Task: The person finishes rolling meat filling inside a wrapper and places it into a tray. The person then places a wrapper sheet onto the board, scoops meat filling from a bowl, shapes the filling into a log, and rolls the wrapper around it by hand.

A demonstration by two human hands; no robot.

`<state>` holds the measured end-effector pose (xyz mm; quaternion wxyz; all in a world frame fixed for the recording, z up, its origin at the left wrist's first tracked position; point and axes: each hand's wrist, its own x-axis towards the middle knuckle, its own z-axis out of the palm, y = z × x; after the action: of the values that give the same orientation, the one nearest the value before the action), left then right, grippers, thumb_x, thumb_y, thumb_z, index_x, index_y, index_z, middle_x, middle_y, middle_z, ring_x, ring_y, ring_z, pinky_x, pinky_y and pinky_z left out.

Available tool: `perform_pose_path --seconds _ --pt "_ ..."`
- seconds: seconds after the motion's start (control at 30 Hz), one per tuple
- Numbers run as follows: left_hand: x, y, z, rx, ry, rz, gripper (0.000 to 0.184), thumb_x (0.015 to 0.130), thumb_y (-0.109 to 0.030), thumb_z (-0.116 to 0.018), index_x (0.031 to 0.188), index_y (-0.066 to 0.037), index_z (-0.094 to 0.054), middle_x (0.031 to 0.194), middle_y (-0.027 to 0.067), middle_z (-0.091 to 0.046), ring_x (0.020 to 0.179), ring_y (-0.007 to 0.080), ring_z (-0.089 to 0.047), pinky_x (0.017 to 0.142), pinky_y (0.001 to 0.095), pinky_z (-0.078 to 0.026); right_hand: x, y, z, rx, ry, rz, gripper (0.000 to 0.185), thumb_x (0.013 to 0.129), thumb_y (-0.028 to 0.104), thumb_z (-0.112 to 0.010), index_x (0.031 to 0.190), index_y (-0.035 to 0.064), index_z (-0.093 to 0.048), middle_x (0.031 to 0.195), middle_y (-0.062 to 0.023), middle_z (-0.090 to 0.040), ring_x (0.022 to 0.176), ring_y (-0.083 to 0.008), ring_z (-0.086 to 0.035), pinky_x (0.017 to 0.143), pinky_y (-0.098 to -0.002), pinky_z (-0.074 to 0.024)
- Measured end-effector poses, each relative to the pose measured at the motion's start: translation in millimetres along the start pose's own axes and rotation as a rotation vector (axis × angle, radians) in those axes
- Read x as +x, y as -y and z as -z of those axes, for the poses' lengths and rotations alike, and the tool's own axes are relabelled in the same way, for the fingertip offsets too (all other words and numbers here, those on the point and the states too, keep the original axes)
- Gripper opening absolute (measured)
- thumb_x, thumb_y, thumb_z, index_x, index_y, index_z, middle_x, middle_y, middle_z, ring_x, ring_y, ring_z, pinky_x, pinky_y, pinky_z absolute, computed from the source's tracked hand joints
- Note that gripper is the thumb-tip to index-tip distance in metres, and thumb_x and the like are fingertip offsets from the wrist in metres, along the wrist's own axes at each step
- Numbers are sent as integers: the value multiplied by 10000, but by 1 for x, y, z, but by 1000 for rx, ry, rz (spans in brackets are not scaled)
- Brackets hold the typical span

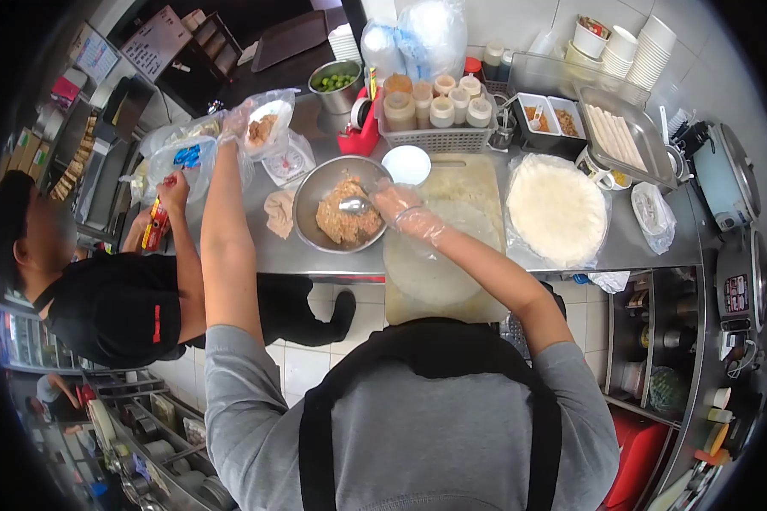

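— While you look down over all this, what takes up the most room?

— The steel counter [268,258], across the upper half of the frame. After it comes a co-worker [115,298] in black at the left edge, then the cutting board [464,179], right of centre, with a translucent round sheet [443,260] lying on it.

— And smaller than those?

— A white round stack [558,209] in plastic, further right, and the metal bowl [311,192], just left of centre. A pale pinkish mixture [337,228] is heaped inside it.

— What about your grip?

— My left hand [233,128] reaches to the upper left, against a clear plastic bag [279,105] with brown food showing, just above the scale [295,162]. I can't tell whether those fingers are closed on it. My right hand [398,206], in a clear glove, is at the bowl's right rim, clamped on the spoon [354,205]; its shiny end lies over the mixture and its handle is hidden by my fingers.
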<state>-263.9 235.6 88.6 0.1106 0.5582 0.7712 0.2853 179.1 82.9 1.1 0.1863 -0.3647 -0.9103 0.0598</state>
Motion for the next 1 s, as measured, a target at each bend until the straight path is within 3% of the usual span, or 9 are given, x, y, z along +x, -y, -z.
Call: perform_pose_path --seconds 0.07,0.17,0.43,0.57,0.67,0.77,0.83,0.97,1.0 --pt "32 14 0 -184 62 133 860 758 -689 -484 1359 -82 -384 1347 158 -435 1242 273 -393 982 391 -332 1 -2 -1 -24 -9 10 207 785 55 -549 924 -97 -572 784 -221 -645 739 -339 -667 606 -427 -535" --pt "-6 -14 10 -607 129 275 959 746 -710 -481 1430 -88 -226 1428 174 -320 1303 319 -306 1037 492 -221 -1 2 3 -59 15 -8 189 785 66 -549 907 -68 -604 856 -213 -636 780 -334 -664 633 -431 -536" --pt "-82 -95 49 -745 2 244 827 815 -656 -440 1407 -98 -293 1420 119 -358 1285 310 -335 1055 450 -223 0 15 37 -221 -4 3 172 758 96 -577 851 -22 -660 935 -179 -626 851 -322 -645 672 -433 -528" --pt "-96 -93 52 -822 -18 190 805 817 -661 -436 1378 -90 -350 1374 101 -426 1240 268 -388 1029 438 -255 18 21 51 -123 -21 48 183 745 143 -592 877 42 -669 912 -163 -620 844 -323 -636 691 -417 -522" --pt "-82 -48 35 -1116 -22 166 683 817 -607 -514 1209 -48 -491 1191 106 -544 1060 230 -501 907 340 -390 49 21 51 57 -123 148 177 742 175 -590 886 107 -664 868 -151 -605 825 -323 -625 712 -432 -509" --pt "-99 -29 21 -1465 -109 -110 478 846 -518 -556 1039 -82 -568 964 41 -593 824 142 -527 748 284 -436 90 36 78 248 -175 234 220 757 170 -541 957 133 -626 852 -147 -596 886 -315 -600 780 -435 -478" --pt "-141 -53 34 -1578 -145 181 323 855 -454 -586 881 -132 -564 750 -15 -531 626 102 -473 563 250 -398 138 47 79 233 -115 274 294 766 201 -567 1044 108 -601 988 -154 -596 958 -319 -575 832 -423 -464" --pt "-105 23 -7 -1862 -58 107 376 841 -460 -601 901 -91 -558 705 -1 -487 595 116 -456 512 253 -375 242 63 40 212 -129 242 472 712 235 -631 1146 67 -553 1074 -181 -594 1028 -335 -555 886 -418 -442" --pt "-118 -4 0 -1830 -201 238 405 831 -473 -607 923 -83 -547 724 6 -487 602 122 -461 502 249 -374 265 71 39 200 -40 232 497 706 252 -640 1160 71 -547 1092 -186 -588 1045 -335 -549 898 -413 -437"
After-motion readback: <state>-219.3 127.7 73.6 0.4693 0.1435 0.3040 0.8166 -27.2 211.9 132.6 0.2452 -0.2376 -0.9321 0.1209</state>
